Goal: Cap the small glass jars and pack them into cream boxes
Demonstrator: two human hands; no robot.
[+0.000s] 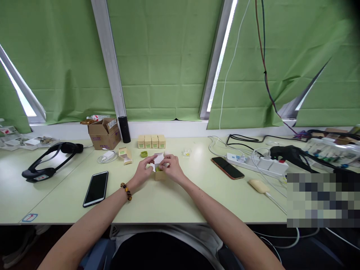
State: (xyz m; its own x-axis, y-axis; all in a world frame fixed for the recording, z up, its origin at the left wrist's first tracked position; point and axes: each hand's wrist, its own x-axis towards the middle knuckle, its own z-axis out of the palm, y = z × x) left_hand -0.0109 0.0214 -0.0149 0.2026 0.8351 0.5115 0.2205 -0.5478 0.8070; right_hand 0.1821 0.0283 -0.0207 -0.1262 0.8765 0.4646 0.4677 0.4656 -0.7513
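Note:
A small cardboard box (160, 176) stands upright on the table between my hands, its white-lined flaps (159, 159) raised. My left hand (143, 171) is closed on the left side of the box, thumb and fingers at a flap. The fingers of my right hand (172, 168) are bent together at the mouth of the box, where a bit of yellow-green (158, 168) shows. Exactly what they pinch is hidden. Just behind my left hand sits a small green open case (144, 154). An opened small box (125, 155) lies farther left.
Several closed small boxes (151, 141) stand in a row at the back. A small clear plastic piece (186, 152) lies right of them. Phones lie left (96, 189) and right (227, 167). A power strip (257, 164) with cables, a headset (52, 161) and a carton (104, 134) surround the work area.

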